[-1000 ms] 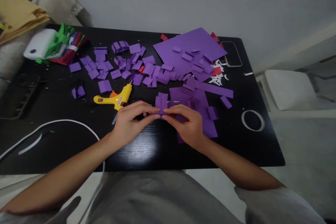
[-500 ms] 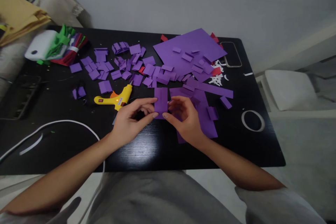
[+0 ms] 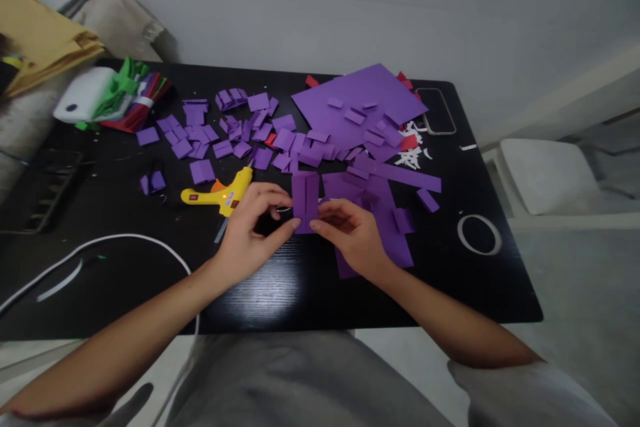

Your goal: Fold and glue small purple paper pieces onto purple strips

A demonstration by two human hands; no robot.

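Between my hands is a folded piece of purple paper (image 3: 305,197), its two side flaps meeting near a line down the middle. My left hand (image 3: 255,223) pinches its left edge between thumb and fingers. On the other edge, my right hand (image 3: 353,233) grips with its thumb at the lower corner. Just left of my left hand lies a yellow glue gun (image 3: 220,195), its switch side up. Under and beyond my right hand is a larger purple sheet (image 3: 395,250). Many small folded purple paper pieces (image 3: 200,171) are scattered behind the hands.
A large purple sheet (image 3: 340,100) lies at the back, near white paper scraps (image 3: 413,159) and a phone (image 3: 440,112). A tape ring (image 3: 463,240) sits at right. Bundled coloured strips (image 3: 133,97) are at back left; a white cable (image 3: 125,235) curves across the left side.
The folded paper has tilted more upright, and its flaps now stand apart with a visible gap. My right-hand fingers have shifted slightly lower along its edge. The whole view has moved a little.
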